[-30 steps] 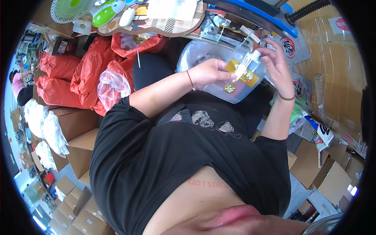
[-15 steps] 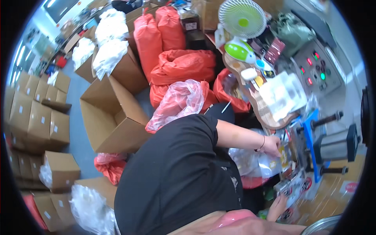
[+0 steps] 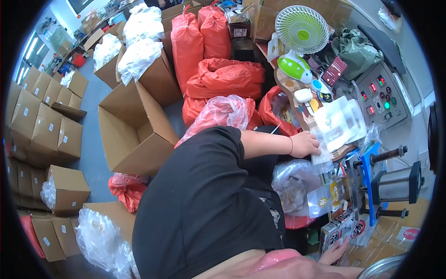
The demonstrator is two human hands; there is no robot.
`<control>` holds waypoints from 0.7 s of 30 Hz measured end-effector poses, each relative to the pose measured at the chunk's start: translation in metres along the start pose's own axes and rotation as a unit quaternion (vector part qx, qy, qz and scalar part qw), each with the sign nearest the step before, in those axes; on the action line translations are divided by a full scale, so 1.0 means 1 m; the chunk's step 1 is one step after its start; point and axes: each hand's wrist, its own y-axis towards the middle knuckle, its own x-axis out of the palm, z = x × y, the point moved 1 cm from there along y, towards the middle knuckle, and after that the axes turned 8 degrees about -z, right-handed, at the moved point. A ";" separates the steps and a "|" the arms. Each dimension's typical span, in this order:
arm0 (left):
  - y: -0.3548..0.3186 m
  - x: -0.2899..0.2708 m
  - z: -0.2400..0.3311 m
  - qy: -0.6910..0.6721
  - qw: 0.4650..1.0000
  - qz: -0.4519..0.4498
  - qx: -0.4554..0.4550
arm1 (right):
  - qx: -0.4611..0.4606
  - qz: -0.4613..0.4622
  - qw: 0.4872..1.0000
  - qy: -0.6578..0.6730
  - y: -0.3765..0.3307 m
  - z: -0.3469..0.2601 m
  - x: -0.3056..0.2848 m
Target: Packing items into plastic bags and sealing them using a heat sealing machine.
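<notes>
The widest hazard is the press-like sealing machine (image 3: pixel 371 186) with its blue frame and threaded rods: the clear bag of filled packets (image 3: pixel 297 186) sags against its foot, so a snagged film could tear and spill the lot. Next, the stack of white pouches (image 3: pixel 341 125) overhangs the edge of the wooden work board (image 3: pixel 297 100); the left hand (image 3: pixel 306 144) lies flat with its fingers spread on the lowest pouch (image 3: pixel 320 156), pressing rather than gripping, and a careless drag would likely pull its neighbours off the edge. The right hand (image 3: pixel 335 253) reaches low toward a row of printed sachets (image 3: pixel 341 228) at the machine's base, fingers extended and loose; whether it grasps any I cannot tell (it is half hidden at the rim), and a nudge there could topple the row.

Counted, largest first: one big open carton (image 3: pixel 134 135); two upright red sacks (image 3: pixel 200 37) plus one slumped red sack (image 3: pixel 227 79); one pink translucent bag (image 3: pixel 218 114); one green desk fan (image 3: pixel 302 28); one control panel (image 3: pixel 381 95); one green-and-white handheld device (image 3: pixel 293 67).
</notes>
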 end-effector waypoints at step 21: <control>-0.005 0.004 0.151 -0.695 0.693 -0.187 -0.027 | -0.064 -0.110 0.955 0.267 0.033 -0.155 0.015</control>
